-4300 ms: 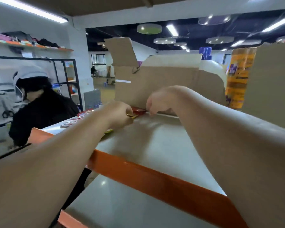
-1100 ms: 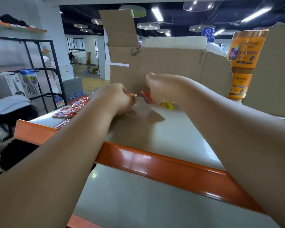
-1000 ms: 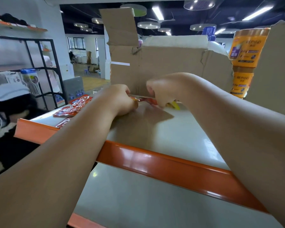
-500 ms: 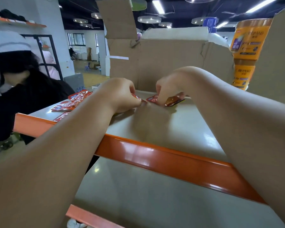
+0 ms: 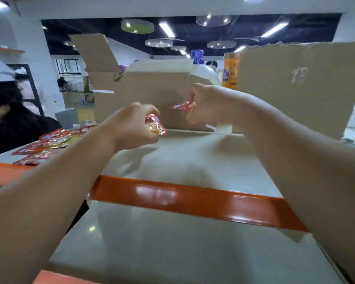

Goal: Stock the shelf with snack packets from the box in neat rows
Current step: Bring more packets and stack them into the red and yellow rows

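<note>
My left hand (image 5: 131,128) grips a red snack packet (image 5: 155,125) a little above the grey shelf (image 5: 193,160). My right hand (image 5: 209,105) is raised higher and pinches another red snack packet (image 5: 182,106) in front of the open cardboard box (image 5: 143,99) at the back of the shelf. Several red snack packets (image 5: 49,143) lie flat in a loose group on the shelf's left part. The inside of the box is hidden.
An orange rail (image 5: 182,197) edges the shelf; a lower shelf (image 5: 172,253) lies beneath. A second cardboard box (image 5: 295,87) stands at the right, an orange tube (image 5: 230,72) behind it. A person in black (image 5: 8,119) is at the left.
Both hands have lifted off the shelf, each with a red packet. The right hand rose higher, in front of the box. The view tilted up.
</note>
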A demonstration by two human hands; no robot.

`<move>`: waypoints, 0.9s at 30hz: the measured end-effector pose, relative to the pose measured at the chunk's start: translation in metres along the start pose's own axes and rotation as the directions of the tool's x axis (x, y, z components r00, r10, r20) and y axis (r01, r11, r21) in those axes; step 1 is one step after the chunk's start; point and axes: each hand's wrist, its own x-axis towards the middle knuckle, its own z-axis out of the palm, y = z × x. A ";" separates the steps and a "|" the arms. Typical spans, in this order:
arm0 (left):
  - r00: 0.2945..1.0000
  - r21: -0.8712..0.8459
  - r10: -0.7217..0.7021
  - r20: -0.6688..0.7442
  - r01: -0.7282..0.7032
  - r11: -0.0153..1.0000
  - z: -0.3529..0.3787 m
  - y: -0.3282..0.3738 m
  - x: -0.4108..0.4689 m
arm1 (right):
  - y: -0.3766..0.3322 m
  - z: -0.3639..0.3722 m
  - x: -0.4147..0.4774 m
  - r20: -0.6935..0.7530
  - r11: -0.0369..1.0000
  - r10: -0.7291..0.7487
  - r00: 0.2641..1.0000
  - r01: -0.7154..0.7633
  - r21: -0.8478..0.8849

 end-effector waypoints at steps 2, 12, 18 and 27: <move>0.999 -0.071 0.050 0.016 -0.049 0.996 0.010 0.041 0.001 | 0.032 -0.017 -0.034 -0.052 0.998 0.041 0.998 -0.039 0.046; 0.955 -0.331 0.292 0.051 -0.259 0.907 0.087 0.299 -0.026 | 0.214 -0.102 -0.247 -0.169 0.939 0.317 0.933 -0.285 0.191; 0.896 -0.393 0.444 -0.007 -0.411 0.822 0.137 0.447 -0.065 | 0.310 -0.149 -0.389 -0.227 0.882 0.443 0.867 -0.375 0.285; 0.823 -0.417 0.563 -0.078 -0.540 0.731 0.221 0.562 -0.139 | 0.405 -0.155 -0.533 -0.257 0.800 0.598 0.759 -0.545 0.250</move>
